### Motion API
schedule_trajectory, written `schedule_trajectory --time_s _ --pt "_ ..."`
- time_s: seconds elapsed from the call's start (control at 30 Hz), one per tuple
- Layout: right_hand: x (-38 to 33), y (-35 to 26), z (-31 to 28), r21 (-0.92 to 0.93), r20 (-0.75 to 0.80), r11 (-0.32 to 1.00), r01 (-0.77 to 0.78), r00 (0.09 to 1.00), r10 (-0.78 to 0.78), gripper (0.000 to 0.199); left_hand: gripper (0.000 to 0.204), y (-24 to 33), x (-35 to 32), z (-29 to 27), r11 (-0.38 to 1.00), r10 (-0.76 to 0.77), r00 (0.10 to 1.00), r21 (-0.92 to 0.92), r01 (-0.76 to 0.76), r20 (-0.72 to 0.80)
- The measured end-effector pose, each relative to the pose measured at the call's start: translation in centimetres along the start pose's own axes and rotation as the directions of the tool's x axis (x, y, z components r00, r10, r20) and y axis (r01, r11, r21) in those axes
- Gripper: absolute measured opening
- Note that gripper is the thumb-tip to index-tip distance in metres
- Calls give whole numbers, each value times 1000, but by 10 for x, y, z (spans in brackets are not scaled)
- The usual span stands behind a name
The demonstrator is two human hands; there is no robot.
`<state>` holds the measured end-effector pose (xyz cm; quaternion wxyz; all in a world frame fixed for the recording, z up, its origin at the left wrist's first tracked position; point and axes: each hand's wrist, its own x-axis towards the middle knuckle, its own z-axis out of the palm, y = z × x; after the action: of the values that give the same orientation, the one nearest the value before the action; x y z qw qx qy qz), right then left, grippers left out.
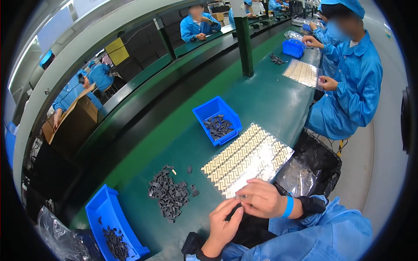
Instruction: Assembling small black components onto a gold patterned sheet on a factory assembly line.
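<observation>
Fingers (pixel 238 201) of both hands meet at the near edge of the clear tray (pixel 248 158), pinched narrow around something too small to make out; what they hold, if anything, I cannot tell. Left hand (pixel 223 224) comes up from below with its fingertips against those of the right hand (pixel 260 200), which wears a blue wristband (pixel 287 207).

That tray lies flat on the green counter (pixel 261 95), its long axis running from near-left to far-right, filled with rows of small pale parts in a herringbone pattern. Just left of the tray sits a loose pile of dark grey parts (pixel 169 193), spread on the counter. Just beyond the tray's far-left corner stands a small blue bin (pixel 217 120), partly filled with the same dark parts. Further left of the pile, at the counter's near edge, a longer blue bin (pixel 114 224) holds a few dark parts at its near end. Right of the tray, a black bag (pixel 315 167) hangs open beside the counter with crumpled clear plastic inside.
</observation>
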<state>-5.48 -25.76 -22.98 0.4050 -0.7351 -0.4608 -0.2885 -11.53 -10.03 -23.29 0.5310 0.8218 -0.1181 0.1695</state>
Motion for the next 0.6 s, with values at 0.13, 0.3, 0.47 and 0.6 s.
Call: schedule_trajectory --time_s 0.13,0.3,0.47,0.6 --pt "6 -14 -5 10 -3 999 33 999 -33 17 21 5 -18 -2 918 -214 977 -340 203 5" --pt "6 -20 -3 101 -1 994 52 999 -53 17 13 30 -17 -9 641 -483 873 -655 401 63" --pt "7 -25 -7 292 41 956 -2 999 -10 14 11 37 -18 -16 560 -501 853 -696 449 147" --pt "9 -18 -13 581 255 728 -363 931 260 13 9 33 -27 -13 696 -457 886 -586 415 86"
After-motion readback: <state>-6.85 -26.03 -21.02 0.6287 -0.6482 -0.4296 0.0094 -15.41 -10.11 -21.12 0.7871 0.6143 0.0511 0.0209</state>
